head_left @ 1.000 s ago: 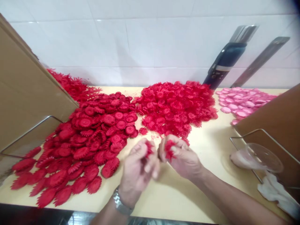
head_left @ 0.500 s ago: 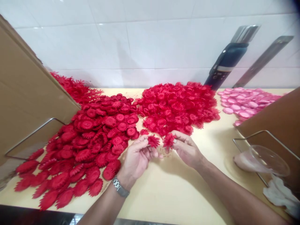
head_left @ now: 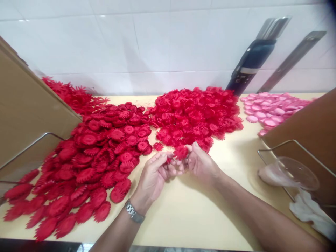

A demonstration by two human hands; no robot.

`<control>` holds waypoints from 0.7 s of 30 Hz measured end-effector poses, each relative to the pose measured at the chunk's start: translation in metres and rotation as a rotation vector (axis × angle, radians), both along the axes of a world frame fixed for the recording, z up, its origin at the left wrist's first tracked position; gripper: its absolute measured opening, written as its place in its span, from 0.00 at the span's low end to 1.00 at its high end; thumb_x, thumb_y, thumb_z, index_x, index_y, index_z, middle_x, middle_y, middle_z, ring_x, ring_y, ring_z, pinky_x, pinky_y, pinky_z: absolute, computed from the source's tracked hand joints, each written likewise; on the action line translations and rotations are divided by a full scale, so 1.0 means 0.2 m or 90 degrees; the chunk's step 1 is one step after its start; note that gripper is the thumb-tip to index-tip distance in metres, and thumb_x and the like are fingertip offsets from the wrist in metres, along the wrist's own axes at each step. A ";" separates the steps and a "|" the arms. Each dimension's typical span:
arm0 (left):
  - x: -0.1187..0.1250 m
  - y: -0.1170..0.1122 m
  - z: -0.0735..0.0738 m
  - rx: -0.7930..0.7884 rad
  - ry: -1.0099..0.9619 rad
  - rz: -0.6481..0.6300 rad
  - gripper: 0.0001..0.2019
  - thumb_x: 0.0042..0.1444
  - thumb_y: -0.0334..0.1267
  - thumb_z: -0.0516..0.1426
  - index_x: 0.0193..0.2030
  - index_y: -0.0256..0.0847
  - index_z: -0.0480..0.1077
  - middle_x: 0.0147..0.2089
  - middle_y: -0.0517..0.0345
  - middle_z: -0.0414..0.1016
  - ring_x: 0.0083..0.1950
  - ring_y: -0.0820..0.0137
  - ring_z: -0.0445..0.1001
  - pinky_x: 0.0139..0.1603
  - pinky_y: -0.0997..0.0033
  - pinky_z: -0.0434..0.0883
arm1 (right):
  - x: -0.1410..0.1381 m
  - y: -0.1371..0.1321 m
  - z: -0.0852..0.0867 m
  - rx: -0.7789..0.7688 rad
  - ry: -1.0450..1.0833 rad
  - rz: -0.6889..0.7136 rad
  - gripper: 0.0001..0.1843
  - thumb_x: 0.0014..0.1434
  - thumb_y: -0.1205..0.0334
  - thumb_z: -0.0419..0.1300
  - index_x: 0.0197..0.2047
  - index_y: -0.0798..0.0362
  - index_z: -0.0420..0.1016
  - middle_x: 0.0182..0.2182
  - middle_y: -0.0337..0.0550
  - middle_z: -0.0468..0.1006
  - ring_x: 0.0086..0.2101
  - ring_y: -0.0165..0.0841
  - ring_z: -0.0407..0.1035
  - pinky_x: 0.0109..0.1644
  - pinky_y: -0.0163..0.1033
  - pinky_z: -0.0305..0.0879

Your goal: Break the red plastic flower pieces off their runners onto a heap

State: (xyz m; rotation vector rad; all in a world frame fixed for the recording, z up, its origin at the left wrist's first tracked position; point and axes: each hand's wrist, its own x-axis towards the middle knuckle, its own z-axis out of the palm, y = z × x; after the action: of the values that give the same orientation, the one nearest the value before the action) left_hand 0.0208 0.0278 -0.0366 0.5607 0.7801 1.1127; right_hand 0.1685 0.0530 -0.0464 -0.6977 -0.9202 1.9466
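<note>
My left hand (head_left: 154, 175) and my right hand (head_left: 201, 162) meet over the pale yellow table (head_left: 189, 210), fingertips touching. Together they pinch a small red toothed flower piece (head_left: 180, 152). A second red bit (head_left: 168, 160) shows between my left fingers. Just behind the hands lies a heap of small red flower pieces (head_left: 195, 115). To the left spreads a pile of larger red round toothed pieces (head_left: 99, 154). A watch is on my left wrist.
Pink round pieces (head_left: 273, 110) lie at the back right. Brown cardboard panels with wire frames stand at the left (head_left: 26, 115) and right (head_left: 309, 129). A clear plastic cup (head_left: 296, 173) and white cloth (head_left: 309, 210) lie at the right. Two dark blades lean on the white tiled wall.
My hands moved forward from near the table edge toward the small-flower heap and came together; the two separate red pieces are now joined between the fingertips.
</note>
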 end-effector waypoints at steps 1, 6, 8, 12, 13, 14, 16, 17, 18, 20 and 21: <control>0.00 0.00 0.00 0.005 0.013 -0.004 0.05 0.56 0.34 0.53 0.33 0.34 0.67 0.27 0.55 0.73 0.23 0.76 0.70 0.30 0.72 0.71 | 0.00 0.00 -0.01 -0.002 -0.008 -0.003 0.24 0.51 0.39 0.56 0.30 0.55 0.69 0.22 0.40 0.73 0.22 0.28 0.68 0.26 0.34 0.65; 0.02 -0.01 0.01 0.046 0.072 -0.022 0.07 0.57 0.35 0.52 0.35 0.34 0.67 0.28 0.54 0.74 0.24 0.74 0.70 0.31 0.69 0.71 | 0.00 -0.01 -0.01 0.032 -0.116 -0.031 0.17 0.47 0.50 0.65 0.29 0.55 0.68 0.22 0.35 0.72 0.20 0.24 0.66 0.25 0.31 0.63; 0.01 -0.02 0.01 0.047 0.083 -0.018 0.07 0.57 0.36 0.52 0.36 0.34 0.68 0.26 0.55 0.73 0.24 0.73 0.70 0.29 0.70 0.71 | 0.00 -0.01 0.00 0.058 -0.161 -0.041 0.17 0.46 0.50 0.65 0.28 0.56 0.68 0.21 0.34 0.71 0.20 0.23 0.65 0.24 0.30 0.62; 0.00 -0.02 -0.01 0.034 0.092 -0.003 0.06 0.54 0.36 0.55 0.34 0.35 0.69 0.26 0.59 0.71 0.23 0.75 0.69 0.26 0.74 0.68 | 0.00 -0.02 0.02 0.090 -0.229 -0.061 0.18 0.47 0.49 0.63 0.26 0.56 0.67 0.18 0.33 0.69 0.18 0.22 0.63 0.22 0.29 0.60; -0.01 -0.02 -0.02 0.031 0.094 -0.001 0.06 0.53 0.36 0.55 0.34 0.35 0.69 0.27 0.59 0.70 0.22 0.76 0.69 0.25 0.75 0.68 | 0.00 -0.02 0.02 0.095 -0.242 -0.060 0.18 0.47 0.49 0.63 0.25 0.56 0.66 0.18 0.34 0.69 0.18 0.22 0.63 0.23 0.30 0.60; -0.01 -0.02 -0.02 0.029 0.098 0.003 0.06 0.53 0.36 0.56 0.34 0.35 0.69 0.28 0.59 0.70 0.22 0.77 0.69 0.25 0.75 0.67 | 0.00 -0.02 0.02 0.103 -0.254 -0.059 0.18 0.48 0.49 0.62 0.25 0.56 0.66 0.18 0.34 0.69 0.18 0.22 0.62 0.23 0.30 0.60; -0.02 -0.02 -0.02 0.024 0.112 0.014 0.06 0.52 0.36 0.56 0.33 0.36 0.69 0.29 0.60 0.69 0.22 0.77 0.68 0.23 0.76 0.66 | 0.00 -0.02 0.01 0.132 -0.279 -0.062 0.18 0.50 0.49 0.61 0.24 0.55 0.64 0.17 0.33 0.68 0.18 0.22 0.61 0.22 0.30 0.58; -0.02 -0.02 -0.02 0.020 0.120 0.021 0.06 0.52 0.37 0.56 0.32 0.36 0.69 0.28 0.60 0.69 0.21 0.77 0.67 0.22 0.76 0.65 | 0.00 -0.02 0.01 0.150 -0.293 -0.065 0.17 0.51 0.50 0.59 0.23 0.55 0.63 0.16 0.33 0.67 0.17 0.22 0.60 0.22 0.30 0.57; -0.03 -0.02 -0.02 0.016 0.128 0.027 0.06 0.52 0.37 0.56 0.31 0.36 0.69 0.26 0.61 0.67 0.21 0.77 0.66 0.22 0.76 0.65 | 0.00 -0.02 0.00 0.169 -0.308 -0.068 0.18 0.52 0.50 0.58 0.22 0.54 0.62 0.16 0.32 0.65 0.17 0.22 0.58 0.21 0.30 0.55; -0.03 -0.02 -0.01 0.013 0.146 0.039 0.07 0.51 0.38 0.57 0.28 0.36 0.68 0.23 0.63 0.65 0.20 0.78 0.63 0.21 0.76 0.64 | 0.00 -0.02 0.00 0.203 -0.341 -0.074 0.18 0.55 0.51 0.56 0.21 0.54 0.61 0.15 0.32 0.63 0.17 0.22 0.57 0.21 0.30 0.53; -0.03 -0.02 -0.01 0.017 0.157 0.044 0.08 0.51 0.39 0.57 0.27 0.37 0.67 0.22 0.64 0.63 0.19 0.79 0.61 0.21 0.76 0.64 | 0.00 -0.02 0.00 0.219 -0.353 -0.076 0.19 0.55 0.51 0.55 0.20 0.54 0.61 0.15 0.32 0.62 0.18 0.22 0.56 0.21 0.30 0.52</control>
State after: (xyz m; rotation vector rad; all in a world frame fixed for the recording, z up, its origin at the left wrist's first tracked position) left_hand 0.0156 0.0231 -0.0386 0.7066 1.0058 1.1315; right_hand 0.1687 0.0482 -0.0463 -1.0793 -1.4687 1.4533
